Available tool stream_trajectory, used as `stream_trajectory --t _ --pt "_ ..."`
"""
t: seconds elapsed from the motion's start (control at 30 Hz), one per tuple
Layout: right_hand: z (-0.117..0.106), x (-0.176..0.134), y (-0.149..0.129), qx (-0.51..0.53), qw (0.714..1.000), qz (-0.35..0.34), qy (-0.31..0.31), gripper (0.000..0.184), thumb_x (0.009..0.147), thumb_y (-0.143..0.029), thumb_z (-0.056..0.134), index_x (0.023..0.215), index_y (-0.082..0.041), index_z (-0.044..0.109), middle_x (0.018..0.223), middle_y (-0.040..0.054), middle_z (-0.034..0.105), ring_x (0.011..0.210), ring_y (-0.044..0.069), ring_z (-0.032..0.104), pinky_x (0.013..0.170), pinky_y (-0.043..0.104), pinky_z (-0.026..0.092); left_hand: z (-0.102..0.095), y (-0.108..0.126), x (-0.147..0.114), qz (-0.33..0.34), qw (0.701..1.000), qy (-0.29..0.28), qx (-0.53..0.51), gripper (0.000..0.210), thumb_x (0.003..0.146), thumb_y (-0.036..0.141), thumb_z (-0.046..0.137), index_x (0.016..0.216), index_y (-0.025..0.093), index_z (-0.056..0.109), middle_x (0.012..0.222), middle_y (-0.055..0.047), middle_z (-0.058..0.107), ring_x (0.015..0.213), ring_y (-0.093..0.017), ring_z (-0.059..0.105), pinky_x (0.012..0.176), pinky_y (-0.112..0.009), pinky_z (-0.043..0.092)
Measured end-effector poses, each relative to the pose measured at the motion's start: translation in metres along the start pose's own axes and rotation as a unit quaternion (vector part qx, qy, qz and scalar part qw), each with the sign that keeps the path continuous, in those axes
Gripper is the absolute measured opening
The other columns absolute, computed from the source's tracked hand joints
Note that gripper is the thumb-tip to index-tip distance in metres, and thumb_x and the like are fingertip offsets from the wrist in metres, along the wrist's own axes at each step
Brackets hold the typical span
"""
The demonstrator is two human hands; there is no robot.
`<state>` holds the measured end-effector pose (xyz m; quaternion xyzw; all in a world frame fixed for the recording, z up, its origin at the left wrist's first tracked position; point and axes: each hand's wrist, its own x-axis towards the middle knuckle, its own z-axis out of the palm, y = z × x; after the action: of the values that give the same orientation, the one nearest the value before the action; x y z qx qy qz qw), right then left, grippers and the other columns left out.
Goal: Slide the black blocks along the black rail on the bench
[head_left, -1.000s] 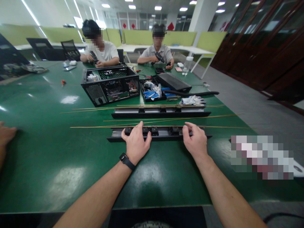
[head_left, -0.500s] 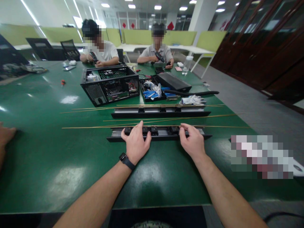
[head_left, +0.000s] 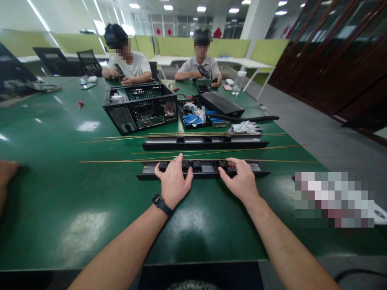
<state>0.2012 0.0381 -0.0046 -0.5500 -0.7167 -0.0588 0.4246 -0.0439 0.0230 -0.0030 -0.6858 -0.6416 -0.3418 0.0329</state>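
Glossy green covers the tabletop (head_left: 181, 237), its smooth surface smeared with pale reflections. Above a dark watch (head_left: 162, 204) with a soft band, the left hand (head_left: 175, 175) is half open, thumb and fingers spread over a row of black blocks (head_left: 197, 166); whether it grips one or merely rests there, I cannot tell. The right hand (head_left: 239, 177) curves loosely, thumb and fingertips parted about the right end of another boxy block (head_left: 223, 164) (how firmly they press is hidden).

All these blocks sit in the near rail (head_left: 208, 167), a long, straight channel with a silvery, metallic-looking bed and a black front lip, lying crosswise before the person. Thin, brass-coloured rods (head_left: 105, 162) run along its back edge, overshooting both ends. Behind lies a similar far rail (head_left: 193, 140), then knitted white gloves (head_left: 246, 127) and a black computer case (head_left: 117, 114) with perforated panels. Beyond, two co-workers (head_left: 134, 66) sit, each holding a dark tool.
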Motion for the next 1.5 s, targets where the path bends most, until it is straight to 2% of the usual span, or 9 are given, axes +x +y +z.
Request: stream_trajectory --t 0.33,0.57,0.67,0.77,0.87,0.97,1.13,1.23,1.5 --pt "0.007 -0.001 -0.003 0.004 1.0 -0.015 0.013 0.03 0.093 -0.043 0.069 0.112 -0.021 0.067 0.093 0.0066 0.072 0.089 0.024 0.067 0.085 0.042 0.057 0.0 0.001 0.001 -0.002 1.0 0.003 -0.002 0.054 0.099 0.039 0.055 0.149 0.019 0.052 0.133 -0.017 0.073 0.125 -0.033 0.066 0.12 -0.065 0.018" --pt "0.003 0.001 -0.008 0.03 0.999 0.009 0.009 0.032 0.091 -0.045 0.069 0.111 -0.021 0.067 0.091 0.0056 0.072 0.087 0.023 0.067 0.088 0.04 0.056 -0.003 0.003 0.001 -0.003 1.0 -0.002 0.0 0.053 0.099 0.039 0.055 0.148 0.018 0.053 0.132 -0.017 0.073 0.124 -0.033 0.066 0.119 -0.065 0.019" --pt "-0.004 0.005 -0.001 0.012 0.998 0.055 0.025 0.031 0.092 -0.042 0.064 0.113 -0.02 0.068 0.085 0.0043 0.072 0.085 0.022 0.068 0.09 0.04 0.054 -0.003 0.002 0.001 -0.001 1.0 -0.002 -0.003 0.053 0.099 0.038 0.055 0.147 0.018 0.052 0.132 -0.017 0.074 0.123 -0.033 0.066 0.12 -0.065 0.018" --pt "-0.012 0.009 0.013 -0.052 0.988 0.141 0.045 0.033 0.093 -0.04 0.057 0.114 -0.018 0.07 0.081 0.0055 0.074 0.083 0.024 0.068 0.089 0.041 0.051 -0.002 0.002 0.0 0.001 1.0 -0.004 -0.004 0.053 0.1 0.039 0.055 0.148 0.018 0.051 0.131 -0.016 0.074 0.123 -0.032 0.066 0.12 -0.065 0.017" --pt "-0.017 0.011 0.028 -0.107 0.977 0.181 0.044 0.035 0.092 -0.039 0.053 0.109 -0.017 0.073 0.088 0.0097 0.077 0.085 0.027 0.069 0.087 0.041 0.05 -0.001 0.001 0.0 0.0 1.0 -0.003 -0.005 0.054 0.1 0.039 0.055 0.149 0.019 0.05 0.133 -0.016 0.073 0.125 -0.032 0.066 0.121 -0.065 0.016" --pt "-0.017 0.01 0.033 -0.12 0.976 0.176 0.045 0.033 0.09 -0.036 0.052 0.105 -0.018 0.076 0.091 0.0104 0.079 0.085 0.027 0.07 0.087 0.041 0.051 0.0 0.001 0.0 -0.003 1.0 -0.006 -0.002 0.054 0.1 0.039 0.054 0.15 0.019 0.05 0.134 -0.017 0.073 0.126 -0.032 0.065 0.121 -0.065 0.016" --pt "-0.009 0.008 0.026 -0.098 0.984 0.136 0.054 0.03 0.091 -0.035 0.054 0.102 -0.018 0.076 0.089 0.0099 0.079 0.083 0.027 0.071 0.086 0.042 0.052 -0.001 0.002 0.001 -0.002 1.0 -0.005 0.0 0.053 0.099 0.039 0.053 0.149 0.019 0.052 0.133 -0.017 0.073 0.125 -0.033 0.066 0.121 -0.065 0.018" --pt "-0.006 0.007 0.02 -0.076 0.991 0.107 0.039 0.029 0.092 -0.035 0.055 0.106 -0.019 0.075 0.09 0.0087 0.079 0.085 0.026 0.07 0.088 0.042 0.052 -0.001 0.001 0.001 -0.004 1.0 -0.004 -0.001 0.054 0.1 0.039 0.053 0.149 0.019 0.052 0.133 -0.017 0.073 0.125 -0.033 0.066 0.121 -0.064 0.018" --pt "-0.003 0.004 0.009 -0.019 0.996 0.086 0.01 0.029 0.09 -0.03 0.057 0.113 -0.019 0.071 0.097 0.0084 0.08 0.092 0.026 0.072 0.095 0.045 0.053 -0.002 0.0 0.0 -0.001 1.0 -0.009 0.002 0.053 0.1 0.04 0.052 0.149 0.018 0.05 0.133 -0.018 0.073 0.126 -0.033 0.066 0.121 -0.065 0.016"
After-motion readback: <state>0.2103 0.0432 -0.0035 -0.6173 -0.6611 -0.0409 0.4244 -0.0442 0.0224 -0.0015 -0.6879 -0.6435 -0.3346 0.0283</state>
